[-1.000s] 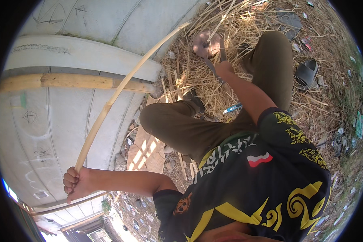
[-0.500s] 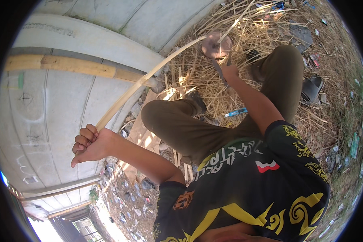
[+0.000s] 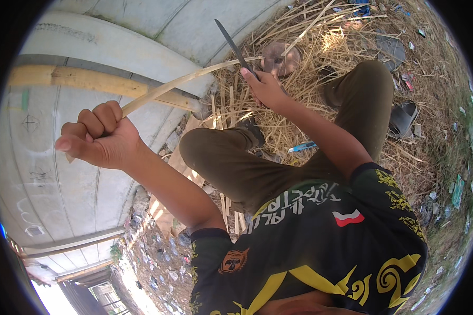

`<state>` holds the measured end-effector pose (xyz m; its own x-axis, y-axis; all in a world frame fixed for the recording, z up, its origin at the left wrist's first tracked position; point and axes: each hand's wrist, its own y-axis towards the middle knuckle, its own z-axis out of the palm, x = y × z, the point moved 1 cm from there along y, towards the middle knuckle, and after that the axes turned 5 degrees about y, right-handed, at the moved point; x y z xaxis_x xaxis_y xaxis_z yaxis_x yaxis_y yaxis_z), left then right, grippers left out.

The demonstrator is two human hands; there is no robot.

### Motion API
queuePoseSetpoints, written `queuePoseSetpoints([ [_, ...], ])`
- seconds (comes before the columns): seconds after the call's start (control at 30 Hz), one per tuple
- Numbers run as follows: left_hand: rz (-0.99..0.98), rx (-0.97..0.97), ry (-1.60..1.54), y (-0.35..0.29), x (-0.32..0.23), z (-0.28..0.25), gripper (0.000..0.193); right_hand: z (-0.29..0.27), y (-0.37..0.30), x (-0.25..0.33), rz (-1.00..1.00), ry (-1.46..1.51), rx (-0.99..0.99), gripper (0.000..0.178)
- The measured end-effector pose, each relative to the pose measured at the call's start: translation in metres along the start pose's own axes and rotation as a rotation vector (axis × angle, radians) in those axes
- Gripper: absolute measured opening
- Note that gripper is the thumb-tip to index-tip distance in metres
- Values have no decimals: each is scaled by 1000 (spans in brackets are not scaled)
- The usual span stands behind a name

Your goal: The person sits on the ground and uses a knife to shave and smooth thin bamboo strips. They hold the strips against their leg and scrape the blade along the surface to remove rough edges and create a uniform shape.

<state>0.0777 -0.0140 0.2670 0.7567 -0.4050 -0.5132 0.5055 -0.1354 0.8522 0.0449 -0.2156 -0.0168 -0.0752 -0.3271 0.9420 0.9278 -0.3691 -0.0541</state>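
Note:
My left hand (image 3: 104, 137), raised at the left, is closed round one end of a long pale bamboo strip (image 3: 181, 79). The strip bows to the right, its far end by a round brownish block (image 3: 286, 62). In my right hand (image 3: 268, 90) is a knife (image 3: 227, 38) with a long, dark, narrow blade, pointing up and left. Its lower blade crosses the strip close to the strip's far end; whether the two touch I cannot tell. My right fingers wrap the handle and hide most of it.
A thick bamboo pole (image 3: 97, 81) runs along the pale panel wall (image 3: 79, 178) at the left. Cut strips and shavings (image 3: 305, 97) cover the ground round the block. A blue box cutter (image 3: 302, 147) lies between my legs, and a dark sandal (image 3: 403, 119) sits beyond my right knee.
My left hand has moved up and left with the bamboo strip. The knife has swung up from below the block to cross the strip, as my right hand shifted left.

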Motion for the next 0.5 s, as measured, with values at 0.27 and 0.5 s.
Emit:
queuePoseSetpoints([
  [0.27,47,156,56,46,12,100,59,34,-52,66,53,458,197,46],
  [0.5,-26,187,-99,61,24,137,38,12,-60,118,-551,462,-156,43],
])
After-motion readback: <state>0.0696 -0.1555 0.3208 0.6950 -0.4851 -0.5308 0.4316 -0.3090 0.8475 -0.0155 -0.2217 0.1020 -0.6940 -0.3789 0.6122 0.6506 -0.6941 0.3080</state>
